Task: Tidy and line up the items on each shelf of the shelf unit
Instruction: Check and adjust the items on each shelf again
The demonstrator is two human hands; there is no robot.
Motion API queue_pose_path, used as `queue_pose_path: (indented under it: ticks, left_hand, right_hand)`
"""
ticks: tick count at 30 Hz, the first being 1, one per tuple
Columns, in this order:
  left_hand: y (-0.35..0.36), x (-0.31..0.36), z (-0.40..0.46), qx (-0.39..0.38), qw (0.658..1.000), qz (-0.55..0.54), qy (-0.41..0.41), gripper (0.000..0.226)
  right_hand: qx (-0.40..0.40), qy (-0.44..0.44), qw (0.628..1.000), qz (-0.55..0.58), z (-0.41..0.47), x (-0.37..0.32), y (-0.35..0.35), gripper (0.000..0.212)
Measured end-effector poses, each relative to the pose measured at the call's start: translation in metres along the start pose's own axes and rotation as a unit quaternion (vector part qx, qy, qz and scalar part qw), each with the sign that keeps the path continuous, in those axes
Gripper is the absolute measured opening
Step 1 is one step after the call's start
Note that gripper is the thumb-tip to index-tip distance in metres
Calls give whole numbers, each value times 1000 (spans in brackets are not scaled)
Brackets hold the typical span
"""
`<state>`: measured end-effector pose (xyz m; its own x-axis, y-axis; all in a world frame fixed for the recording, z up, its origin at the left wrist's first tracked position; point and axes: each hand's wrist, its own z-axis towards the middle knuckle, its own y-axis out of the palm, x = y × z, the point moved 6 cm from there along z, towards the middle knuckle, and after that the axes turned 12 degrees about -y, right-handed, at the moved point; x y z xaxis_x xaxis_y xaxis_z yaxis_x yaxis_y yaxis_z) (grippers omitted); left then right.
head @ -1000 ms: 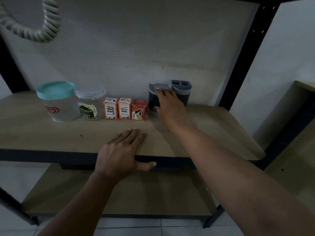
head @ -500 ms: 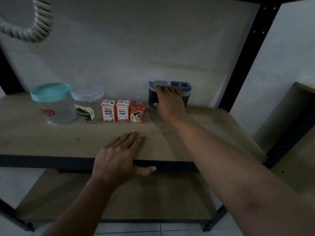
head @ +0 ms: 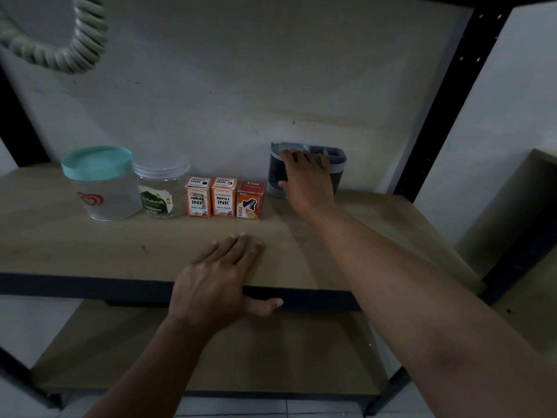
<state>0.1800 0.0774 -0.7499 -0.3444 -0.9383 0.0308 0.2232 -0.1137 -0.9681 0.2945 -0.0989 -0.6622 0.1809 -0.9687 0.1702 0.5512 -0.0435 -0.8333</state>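
Note:
A wooden shelf [head: 90,248] carries a row along the back wall: a clear tub with a teal lid [head: 101,184], a clear jar with a green label [head: 161,188], two orange refill ink boxes [head: 198,197] [head: 223,197] and an orange stapler box [head: 249,200]. To their right, against the wall, stands a dark grey desk organizer [head: 337,164]. My right hand [head: 307,182] lies against its front, fingertips at the top rim, thumb low on the left side. My left hand [head: 217,276] rests flat on the shelf's front edge, thumb under the black rail.
Black metal uprights [head: 446,95] frame the unit on the right. A lower wooden shelf [head: 271,357] sits beneath, above white floor tiles. A coiled pale cord [head: 75,49] hangs at top left. The shelf's right part [head: 391,230] carries nothing.
My right hand has slid the organizer back against the wall and turned it square, with a small gap to the stapler box. The left hand stays on the shelf edge.

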Motion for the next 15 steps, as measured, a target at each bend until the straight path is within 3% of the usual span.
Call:
queue_pose_path:
  ticks: [9,15]
  left_hand:
    - [-3,1,-3,8,999,-34,20,114]
    - [-1,-1,-1,37,999,-6,-5,109]
  right_hand:
    - [-25,-19,999,-5,-1,1,-3,60]
    - [12,-23,999,45,-18,-2,-16,68]
